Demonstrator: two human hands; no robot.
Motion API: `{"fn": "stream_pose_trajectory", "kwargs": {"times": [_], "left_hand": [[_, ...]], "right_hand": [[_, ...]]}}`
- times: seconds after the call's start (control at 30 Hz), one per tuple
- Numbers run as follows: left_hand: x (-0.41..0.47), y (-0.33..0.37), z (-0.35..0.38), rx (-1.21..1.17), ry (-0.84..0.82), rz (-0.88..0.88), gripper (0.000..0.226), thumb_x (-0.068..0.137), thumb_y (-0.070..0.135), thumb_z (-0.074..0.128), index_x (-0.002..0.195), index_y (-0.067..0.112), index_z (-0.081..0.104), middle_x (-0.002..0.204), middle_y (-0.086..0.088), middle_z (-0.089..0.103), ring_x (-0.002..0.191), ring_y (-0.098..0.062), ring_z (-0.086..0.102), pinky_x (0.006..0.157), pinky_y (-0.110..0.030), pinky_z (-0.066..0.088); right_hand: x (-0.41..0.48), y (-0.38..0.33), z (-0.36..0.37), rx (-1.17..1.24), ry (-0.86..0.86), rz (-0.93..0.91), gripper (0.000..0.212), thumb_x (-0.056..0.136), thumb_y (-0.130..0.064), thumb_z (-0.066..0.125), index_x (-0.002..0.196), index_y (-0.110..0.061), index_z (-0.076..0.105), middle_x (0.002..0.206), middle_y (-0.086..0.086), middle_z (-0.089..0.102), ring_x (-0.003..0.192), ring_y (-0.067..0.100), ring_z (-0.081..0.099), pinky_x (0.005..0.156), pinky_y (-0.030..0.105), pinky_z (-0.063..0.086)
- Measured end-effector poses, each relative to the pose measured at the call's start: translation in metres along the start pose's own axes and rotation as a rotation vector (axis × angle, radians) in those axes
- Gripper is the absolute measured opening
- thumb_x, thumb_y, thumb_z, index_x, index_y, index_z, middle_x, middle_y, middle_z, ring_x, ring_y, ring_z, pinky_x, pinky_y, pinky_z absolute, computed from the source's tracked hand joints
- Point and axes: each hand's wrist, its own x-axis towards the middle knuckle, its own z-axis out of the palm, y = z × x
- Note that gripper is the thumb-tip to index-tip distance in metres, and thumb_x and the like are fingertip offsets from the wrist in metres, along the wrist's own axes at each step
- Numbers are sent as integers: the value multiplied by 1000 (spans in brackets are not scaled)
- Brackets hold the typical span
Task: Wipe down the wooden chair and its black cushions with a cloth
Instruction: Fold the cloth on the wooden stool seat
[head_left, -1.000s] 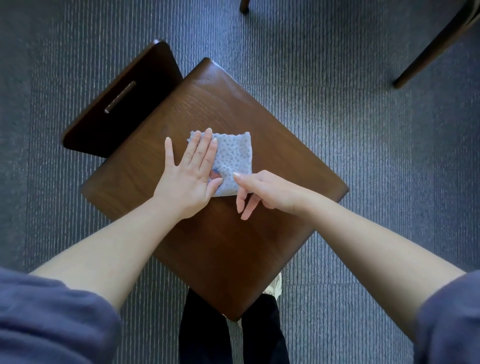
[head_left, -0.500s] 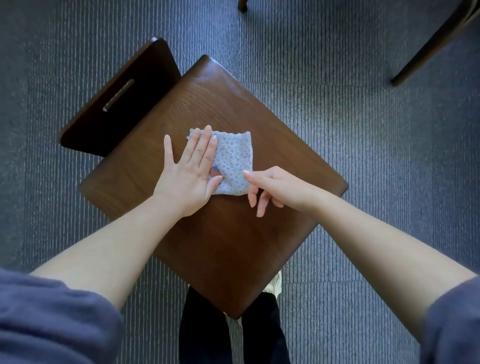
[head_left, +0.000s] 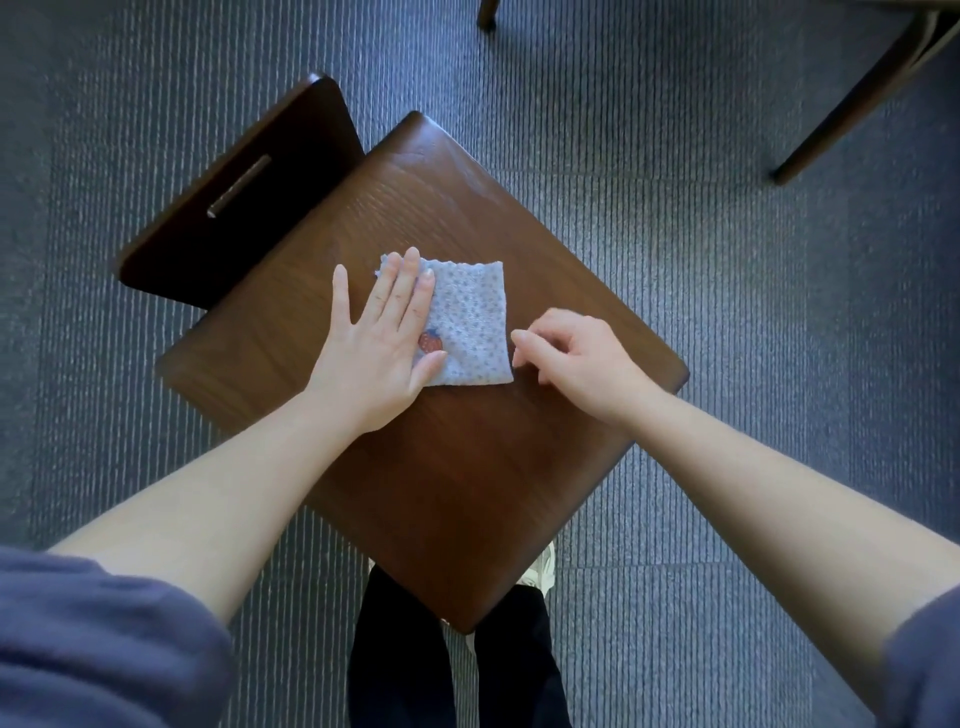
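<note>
Chair: the chair stands on grey ribbed carpet, seen from above, with one corner of its seat toward the person. Its back is at upper left and has a slot in it.
Cloth: the pale blue dotted cloth, folded to a square, lies flat on the middle of the seat. A small red strawberry print shows beside the left thumb.
Left hand: the left hand lies palm down on the cloth's left part, fingers straight and pressing it to the wood. The little finger is spread off the cloth onto bare seat.
Right hand: the right hand is over the seat just right of the cloth, fingers curled in and blurred. The foremost fingertip is at the cloth's right edge; I cannot tell whether it touches or pinches that edge.
Change, right hand: a second ago its fingers lay on the cloth's lower right part. Half a second ago only a fingertip met the edge. Now the hand is further right and its fingers are more curled.
Change, rest: the cloth and left hand sit where they were on the seat.
Around: dark trousers and a white shoe show below the seat's near corner. There are blue sleeves at both lower corners and another chair's leg at upper right.
</note>
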Motion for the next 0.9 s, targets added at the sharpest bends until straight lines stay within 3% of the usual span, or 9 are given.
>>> {"fn": "stream_pose_trajectory", "kwargs": {"times": [0.07,0.1,0.17,0.23,0.4,0.53,0.63,0.73,0.9], "left_hand": [[-6,2,-2,-46,56,19,75,99,52,17,155,5,1,163,-16,-5,151,-28,-4,118,-61,4],[-8,3,-2,-61,78,27,74,99,50,20,155,4,1,163,-16,-4,151,-28,-4,119,-60,4],[-10,5,-1,-61,94,25,73,100,47,22,155,4,2,163,-15,-4,151,-26,-3,119,-59,4],[-9,3,3,-44,67,19,73,100,49,19,155,5,1,164,-14,-4,152,-25,-3,119,-59,3],[-10,-7,15,0,9,55,74,100,55,11,156,7,-1,164,-12,-4,152,-23,-3,117,-63,0],[-10,-7,8,-22,-7,48,79,98,59,11,155,6,1,164,-12,-4,152,-22,-5,117,-63,-1],[-21,-18,-5,-41,43,100,82,94,59,31,154,4,20,163,-15,12,151,-26,10,116,-64,3],[-36,-28,-9,17,150,285,57,85,45,60,127,8,53,132,-10,53,127,-27,49,112,-59,22],[-34,-24,-7,9,256,398,10,95,18,52,93,13,60,109,-6,62,105,-25,61,98,-47,36]], "right_hand": [[-1,-6,13,-344,291,-237,22,93,-31,50,102,-23,68,111,-3,63,100,16,59,84,39,47],[1,-9,21,-482,359,-323,35,93,-31,47,121,-17,62,129,0,59,119,19,53,96,41,43],[10,-9,38,-694,312,-353,58,97,-35,36,149,-9,34,157,7,30,146,24,25,115,49,22],[21,-5,52,-838,226,-310,66,100,-43,26,154,-7,13,163,10,9,150,26,5,118,58,8],[37,13,60,-944,124,-327,73,100,-55,17,155,-10,4,163,8,0,151,24,-1,116,63,2],[36,6,51,-956,129,-329,76,98,-58,19,155,-10,6,163,9,0,151,24,-1,116,63,1],[24,3,40,-887,156,-425,83,92,-57,35,154,-7,15,162,12,8,150,26,6,116,63,3],[9,13,34,-859,125,-657,79,82,-45,60,147,-8,36,156,13,31,147,28,23,116,62,13],[7,22,44,-799,146,-718,54,72,-20,69,125,-15,60,139,6,54,133,25,47,113,59,25]]}}
